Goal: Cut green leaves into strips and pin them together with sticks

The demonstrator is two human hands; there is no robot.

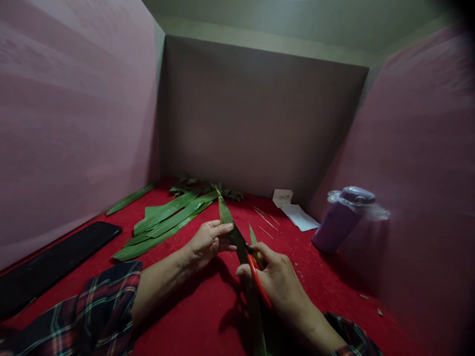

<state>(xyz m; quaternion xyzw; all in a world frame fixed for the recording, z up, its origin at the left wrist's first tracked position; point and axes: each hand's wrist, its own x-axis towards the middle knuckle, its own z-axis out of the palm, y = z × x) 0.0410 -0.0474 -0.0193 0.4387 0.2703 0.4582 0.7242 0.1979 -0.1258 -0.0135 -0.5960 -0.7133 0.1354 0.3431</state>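
Observation:
Between my hands a long green leaf [225, 211] stands with its pointed tip up, its lower part running down toward me. My left hand [213, 240] pinches it near the tip, thumb on the face of the leaf. In my right hand [278, 274] are scissors [257, 279] with red handles, their blades up against the leaf's right edge. Another narrow leaf point [253, 234] shows just behind the scissors. How far the blades are apart is hard to make out. Several flat green leaves [166, 222] lie stacked to the left of my left hand.
A black flat object [63, 262] lies at the left. Leaf scraps [200, 185] are heaped at the back. Thin sticks [265, 217], white paper [300, 217] and a purple bottle [337, 222] wrapped with plastic stand or lie rightward. Pink walls [74, 99] flank the red cloth [178, 306].

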